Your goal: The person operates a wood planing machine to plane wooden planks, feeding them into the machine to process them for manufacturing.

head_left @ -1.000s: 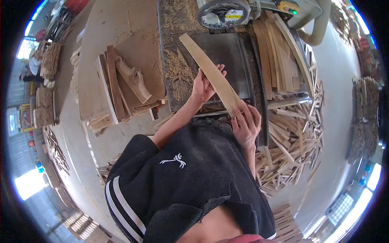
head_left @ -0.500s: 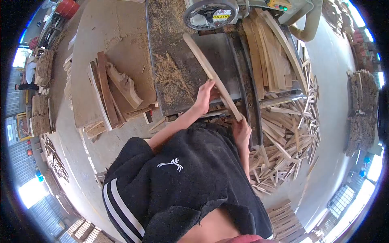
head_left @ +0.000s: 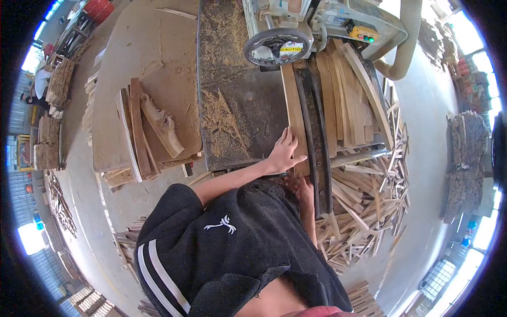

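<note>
A long wooden board (head_left: 296,116) lies flat on the dark machine table (head_left: 248,105), alongside a black guide rail (head_left: 306,116). Its far end reaches up to the machine below the handwheel (head_left: 278,48). My left hand (head_left: 285,153) rests on the board's left side near its close end, fingers stretched out and thumb spread across the top. At that close end my right hand (head_left: 302,190) is closed around the wood, with its fingers partly hidden underneath.
Curved boards (head_left: 343,100) are stacked right of the rail. Beyond them lies a heap of offcuts (head_left: 369,195). Several wood pieces (head_left: 140,127) sit on the brown side table (head_left: 121,68). A control box with buttons (head_left: 363,35) is at the upper right.
The board has gone from raised and slanted in both hands to flat along the rail. My left hand has loosened from a grip to spread fingers; the right stays at the close end.
</note>
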Demonstrator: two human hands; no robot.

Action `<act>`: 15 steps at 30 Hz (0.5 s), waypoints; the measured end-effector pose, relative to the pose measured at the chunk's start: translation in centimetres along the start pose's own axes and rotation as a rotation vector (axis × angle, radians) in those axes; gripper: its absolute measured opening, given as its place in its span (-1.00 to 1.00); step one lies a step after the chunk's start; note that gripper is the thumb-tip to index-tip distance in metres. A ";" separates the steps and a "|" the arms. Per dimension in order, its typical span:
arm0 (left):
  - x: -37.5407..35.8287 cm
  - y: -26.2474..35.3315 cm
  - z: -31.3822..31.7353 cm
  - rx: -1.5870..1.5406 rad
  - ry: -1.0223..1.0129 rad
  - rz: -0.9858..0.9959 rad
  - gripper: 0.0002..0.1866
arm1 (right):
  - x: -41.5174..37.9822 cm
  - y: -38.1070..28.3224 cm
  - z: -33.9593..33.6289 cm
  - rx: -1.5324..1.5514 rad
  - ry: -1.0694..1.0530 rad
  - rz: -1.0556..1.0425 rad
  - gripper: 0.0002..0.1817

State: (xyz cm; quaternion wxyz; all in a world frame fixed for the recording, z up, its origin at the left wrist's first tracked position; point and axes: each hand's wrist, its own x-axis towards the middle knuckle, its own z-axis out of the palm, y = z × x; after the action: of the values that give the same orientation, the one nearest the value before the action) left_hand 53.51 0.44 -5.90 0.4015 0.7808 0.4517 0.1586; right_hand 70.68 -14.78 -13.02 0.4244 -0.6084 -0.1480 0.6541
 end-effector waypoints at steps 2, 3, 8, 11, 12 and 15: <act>0.7 -0.2 -0.2 0.056 0.066 0.057 -0.03 | -0.3 -1.8 1.9 -0.057 0.031 -0.023 -0.49; 1.1 -0.1 -0.8 0.143 0.020 0.022 -0.01 | 0.1 -2.0 2.3 -0.059 0.027 -0.027 -0.49; 3.1 -0.2 -3.4 0.475 -0.091 -0.034 0.00 | 2.0 -4.5 5.5 0.013 0.116 0.006 -0.44; 4.8 -0.9 -4.0 0.545 -0.005 -0.029 -0.03 | 3.5 -6.4 7.4 0.048 0.141 -0.019 -0.44; 5.4 -0.8 -4.6 0.559 -0.034 -0.055 -0.03 | 3.9 -6.9 8.0 0.021 0.168 -0.017 -0.44; 6.8 -1.3 -5.5 0.558 -0.064 -0.094 -0.06 | 5.3 -7.0 9.0 0.043 0.182 -0.071 -0.41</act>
State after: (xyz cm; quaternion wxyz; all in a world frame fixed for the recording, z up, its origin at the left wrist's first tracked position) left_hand 53.07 9.16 -4.24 0.1920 0.8439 0.5007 -0.0156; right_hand 65.59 -3.80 -9.64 0.4718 -0.6506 -0.1162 0.5836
